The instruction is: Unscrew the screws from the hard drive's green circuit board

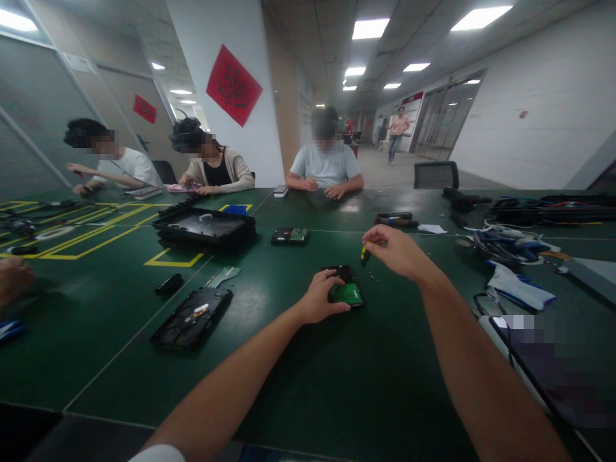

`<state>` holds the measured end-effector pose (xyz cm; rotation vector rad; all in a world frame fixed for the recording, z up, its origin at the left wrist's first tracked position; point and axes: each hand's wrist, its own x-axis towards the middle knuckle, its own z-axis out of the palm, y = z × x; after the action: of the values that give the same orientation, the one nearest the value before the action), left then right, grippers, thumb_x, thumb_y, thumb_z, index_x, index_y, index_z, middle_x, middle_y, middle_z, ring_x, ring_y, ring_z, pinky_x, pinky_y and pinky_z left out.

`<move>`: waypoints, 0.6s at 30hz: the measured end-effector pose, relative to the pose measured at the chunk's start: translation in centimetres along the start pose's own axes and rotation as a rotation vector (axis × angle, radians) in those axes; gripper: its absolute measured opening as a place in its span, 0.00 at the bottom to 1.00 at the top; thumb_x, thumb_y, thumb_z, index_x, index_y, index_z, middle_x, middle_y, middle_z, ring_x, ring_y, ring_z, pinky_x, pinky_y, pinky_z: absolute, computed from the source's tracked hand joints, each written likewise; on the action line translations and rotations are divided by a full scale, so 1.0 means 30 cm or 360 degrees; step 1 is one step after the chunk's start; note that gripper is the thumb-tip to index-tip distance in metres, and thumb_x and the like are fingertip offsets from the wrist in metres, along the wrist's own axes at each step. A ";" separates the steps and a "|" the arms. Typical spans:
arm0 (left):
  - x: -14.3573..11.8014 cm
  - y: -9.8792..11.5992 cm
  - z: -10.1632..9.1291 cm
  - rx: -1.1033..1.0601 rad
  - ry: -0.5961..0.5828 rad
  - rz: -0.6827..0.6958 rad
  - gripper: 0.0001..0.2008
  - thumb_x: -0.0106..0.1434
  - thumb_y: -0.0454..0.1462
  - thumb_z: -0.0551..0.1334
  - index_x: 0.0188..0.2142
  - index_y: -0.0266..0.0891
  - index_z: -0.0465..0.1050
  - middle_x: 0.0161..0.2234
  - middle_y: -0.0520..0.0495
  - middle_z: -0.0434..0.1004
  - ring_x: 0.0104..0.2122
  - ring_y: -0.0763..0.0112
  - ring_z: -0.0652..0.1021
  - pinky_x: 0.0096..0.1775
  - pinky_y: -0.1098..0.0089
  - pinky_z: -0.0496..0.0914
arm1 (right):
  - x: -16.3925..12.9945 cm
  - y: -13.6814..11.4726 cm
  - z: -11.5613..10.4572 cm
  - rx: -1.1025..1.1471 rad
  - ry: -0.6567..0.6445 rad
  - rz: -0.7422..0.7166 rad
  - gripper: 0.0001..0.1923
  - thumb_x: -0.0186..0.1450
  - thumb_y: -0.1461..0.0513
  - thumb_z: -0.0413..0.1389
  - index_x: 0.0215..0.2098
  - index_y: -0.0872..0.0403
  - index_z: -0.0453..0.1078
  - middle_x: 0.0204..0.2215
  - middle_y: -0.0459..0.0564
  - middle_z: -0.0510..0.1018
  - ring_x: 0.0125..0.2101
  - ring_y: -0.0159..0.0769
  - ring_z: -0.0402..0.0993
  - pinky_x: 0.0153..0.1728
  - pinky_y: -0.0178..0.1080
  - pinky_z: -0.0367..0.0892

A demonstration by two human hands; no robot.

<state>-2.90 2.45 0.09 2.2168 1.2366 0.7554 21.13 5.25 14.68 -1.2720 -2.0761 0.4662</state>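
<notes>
A small hard drive (347, 292) with a green circuit board facing up lies on the dark green table (298, 372). My left hand (321, 298) rests on its left side and holds it down. My right hand (395, 250) hovers just above and to the right of the drive, pinching a small screwdriver (364, 255) with a yellow and black handle, tip pointing down. A few tiny screws lie on the table beside the drive.
An opened drive casing (191, 317) and a loose metal part (224, 276) lie to the left. A black tray (205, 226) and another circuit-board drive (289, 236) sit further back. Cables and tools (510, 244) crowd the right. Three people sit at the far side; another's hand (13, 279) shows at left.
</notes>
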 end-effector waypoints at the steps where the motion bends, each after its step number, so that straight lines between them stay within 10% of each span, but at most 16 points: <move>1: 0.000 0.000 0.001 0.0002 0.0004 0.0008 0.35 0.54 0.53 0.73 0.58 0.45 0.72 0.67 0.37 0.59 0.69 0.43 0.56 0.67 0.43 0.55 | 0.000 0.002 0.002 -0.0033 0.0032 -0.0006 0.06 0.66 0.61 0.58 0.42 0.51 0.74 0.40 0.50 0.82 0.40 0.39 0.77 0.44 0.40 0.69; 18: -0.002 0.001 0.008 0.0017 0.0033 0.0031 0.33 0.54 0.51 0.73 0.57 0.45 0.72 0.67 0.37 0.59 0.68 0.44 0.57 0.66 0.44 0.57 | -0.001 -0.002 0.030 -0.0509 0.0091 -0.0166 0.09 0.68 0.60 0.58 0.45 0.53 0.76 0.39 0.51 0.81 0.36 0.38 0.77 0.41 0.38 0.67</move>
<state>-2.75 2.36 -0.06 2.2378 1.2335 0.7830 20.47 5.23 14.06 -1.3277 -2.2164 0.0499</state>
